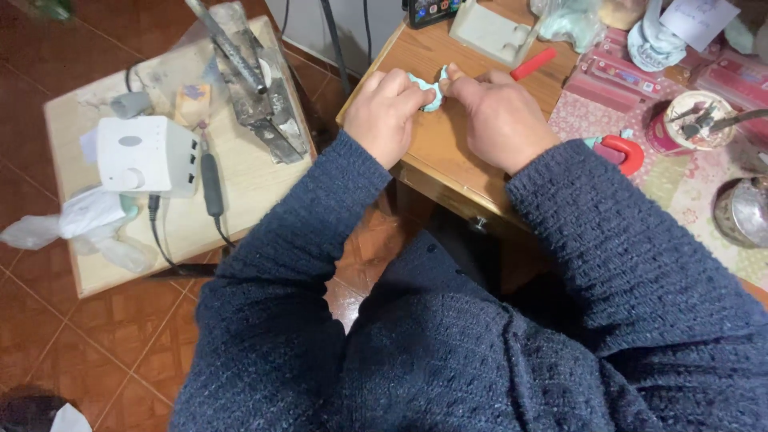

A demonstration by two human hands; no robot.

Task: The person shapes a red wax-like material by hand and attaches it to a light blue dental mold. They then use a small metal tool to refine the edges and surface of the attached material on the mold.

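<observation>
A small lump of pale turquoise clay point(433, 88) rests on the wooden desk point(436, 148) near its left corner. My left hand point(386, 112) pinches its left side with fingers curled. On the other side, my right hand point(500, 118) grips the lump with thumb and forefinger. Most of the piece is hidden between my fingers. Both arms wear dark blue knitted sleeves.
A red stick point(533, 63) and a beige box point(490, 34) lie beyond my hands. Scissors with red handles point(622, 152), a tin of tools point(692, 120) and a metal pot point(744, 212) stand at the right. A low side table point(240, 184) at the left carries a white device point(148, 156), cables and a metal tool point(252, 80).
</observation>
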